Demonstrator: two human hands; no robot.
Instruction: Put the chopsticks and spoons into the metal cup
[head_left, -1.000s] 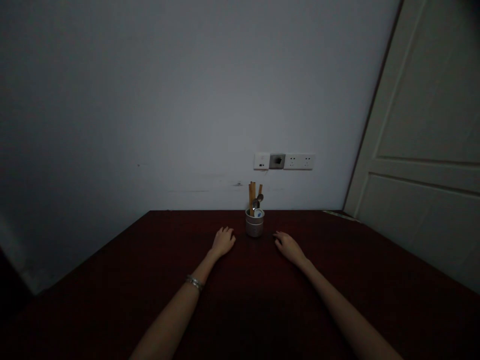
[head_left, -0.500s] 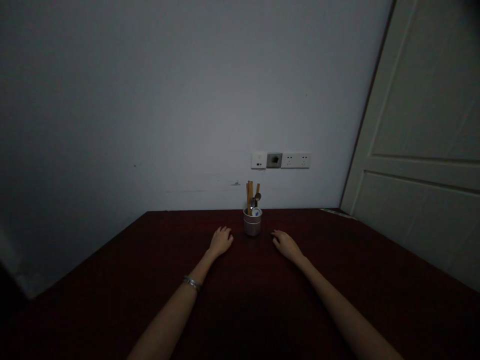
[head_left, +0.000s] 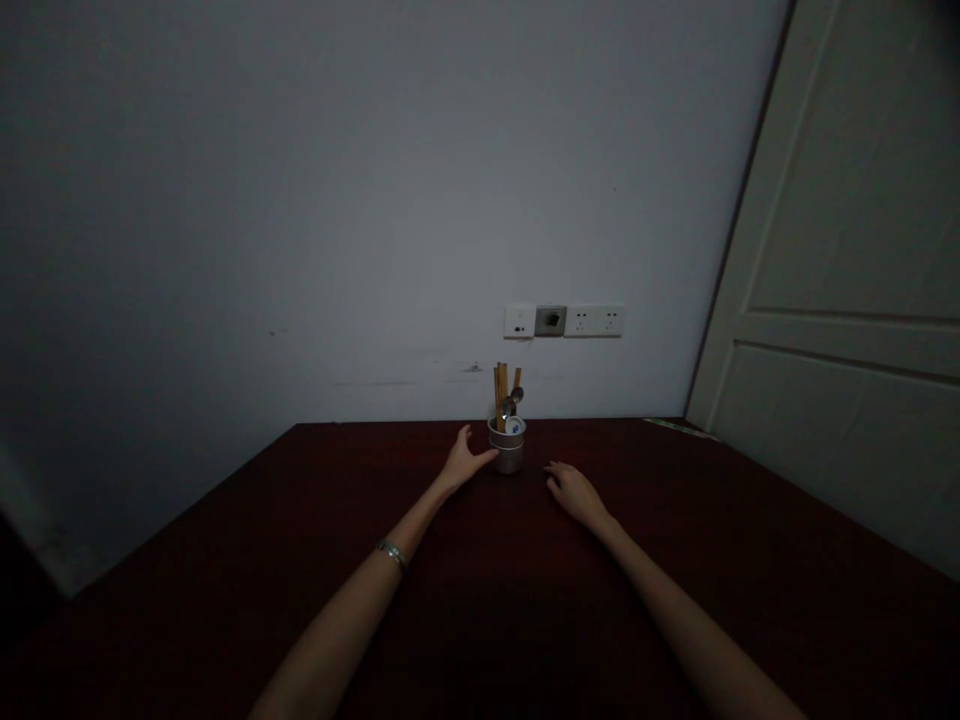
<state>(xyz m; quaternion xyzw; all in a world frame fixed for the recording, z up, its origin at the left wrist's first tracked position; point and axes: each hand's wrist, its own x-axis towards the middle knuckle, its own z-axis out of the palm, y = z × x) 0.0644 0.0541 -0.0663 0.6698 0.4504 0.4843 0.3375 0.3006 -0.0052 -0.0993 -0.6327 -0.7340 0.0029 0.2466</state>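
Cup stands near table's far edge, left hand spread beside it, right hand loosely curled across a gap.

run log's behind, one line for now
left hand: open at cup, contact unclear; right hand: on table; cup: upright, holds chopsticks, spoons

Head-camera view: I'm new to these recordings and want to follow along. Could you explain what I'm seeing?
There is no machine here, just a person's bare hands. One camera, worn on the head, looks forward and down. On the dark red table stands a grey cup with wooden sticks, metal spoons and a white piece with a blue mark. The left hand is spread beside the cup, its thumb overlapping it in view; I can't tell whether they touch. The right hand rests on the table, with nothing visible in it.
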